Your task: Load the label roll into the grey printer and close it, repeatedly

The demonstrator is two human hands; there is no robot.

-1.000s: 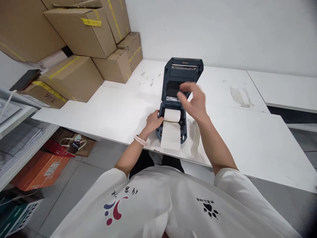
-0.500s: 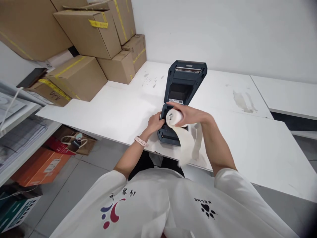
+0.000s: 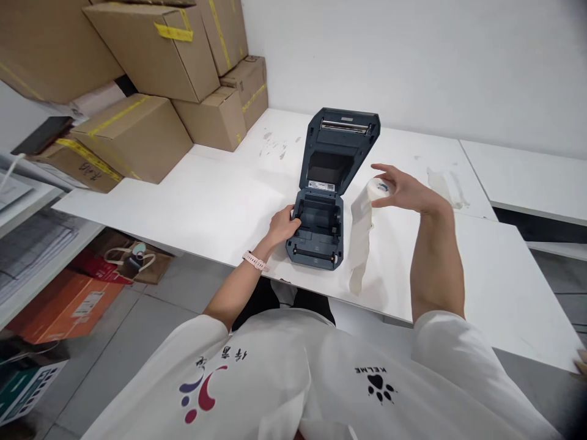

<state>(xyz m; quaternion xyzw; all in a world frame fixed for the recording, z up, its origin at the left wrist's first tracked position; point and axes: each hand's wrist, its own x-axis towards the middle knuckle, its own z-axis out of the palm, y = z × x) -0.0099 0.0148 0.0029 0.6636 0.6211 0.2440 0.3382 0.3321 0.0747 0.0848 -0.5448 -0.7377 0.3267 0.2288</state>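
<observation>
At centre, the left hand is pinching the left rim of an open printer, apparently steadying it. Right of centre, the right hand is resting, fingers spread, around a paper roll, seemingly supporting it; whether they are gripping, I cannot tell. One printer and one roll are showing, paper tail trailing downward.

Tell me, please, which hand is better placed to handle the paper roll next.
Probably the right hand: it is spread around the paper roll. The left hand touches the open printer at its left edge, so the printer lies between that hand and the roll.
</observation>
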